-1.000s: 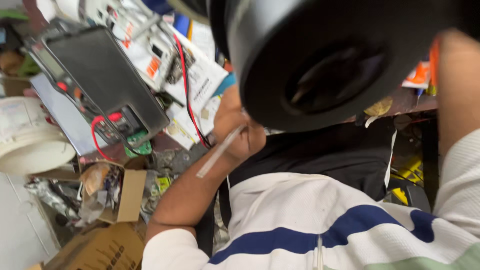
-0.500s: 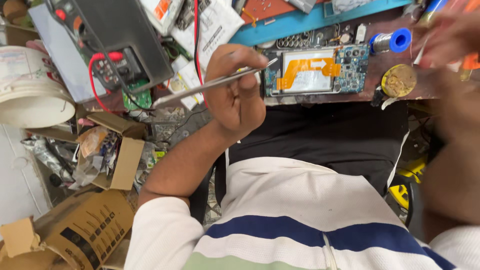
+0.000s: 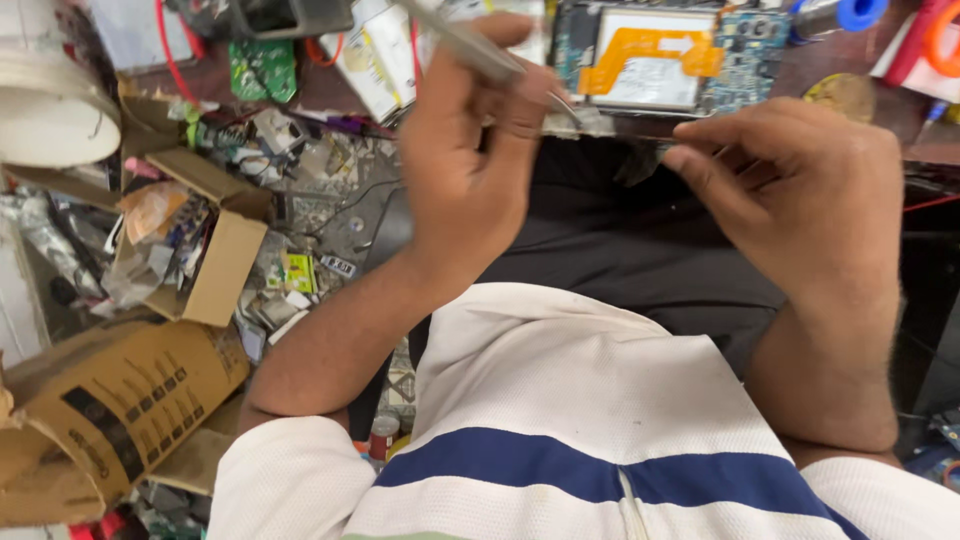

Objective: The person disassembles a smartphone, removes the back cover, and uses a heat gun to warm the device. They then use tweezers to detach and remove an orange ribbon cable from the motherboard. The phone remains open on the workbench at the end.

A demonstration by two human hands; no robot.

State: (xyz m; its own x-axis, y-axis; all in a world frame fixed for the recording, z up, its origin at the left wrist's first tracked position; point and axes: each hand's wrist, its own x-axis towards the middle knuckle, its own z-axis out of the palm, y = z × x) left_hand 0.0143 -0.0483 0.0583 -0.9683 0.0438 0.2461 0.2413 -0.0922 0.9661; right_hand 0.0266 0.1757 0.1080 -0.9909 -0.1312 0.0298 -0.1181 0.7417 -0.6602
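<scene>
Cluttered workbench space fills the view: a dark red bench (image 3: 820,75) runs along the top edge, and below it, at the left, lie an open cardboard box (image 3: 215,260) stuffed with scraps, a torn brown paper bag (image 3: 120,405), a white bucket (image 3: 45,115) and a small green circuit board (image 3: 262,68) near a red wire (image 3: 172,62). On the bench sits an opened phone (image 3: 650,55), its back off, showing a blue board with an orange ribbon strip across a pale plate; a blue-capped roll (image 3: 850,12) lies just to its right. The left hand (image 3: 470,170) is closed around metal tweezers (image 3: 490,55), whose tips slant toward the bench edge just below the phone. The right hand (image 3: 800,190) has thumb and forefinger pinched together near those tips; whether something tiny sits between them is too small to tell. Both hands hover over the dark lap, close to the phone but not touching it. By the look of it, the work stands at picking or passing a small part between tweezers and fingers; the next move would call for steady tips and a fine, light grip right at the phone's board.
</scene>
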